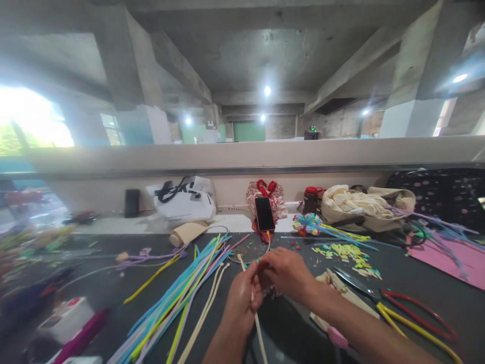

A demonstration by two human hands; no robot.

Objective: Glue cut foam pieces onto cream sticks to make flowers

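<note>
The left hand is closed around a cream pipe cleaner that runs upright through its fist, and the right hand pinches the same stem just above it, over the dark surface. A fan of coloured pipe cleaners lies just left; scissors with red and yellow handles lie right, and a phone stands propped beyond the hands.
</note>
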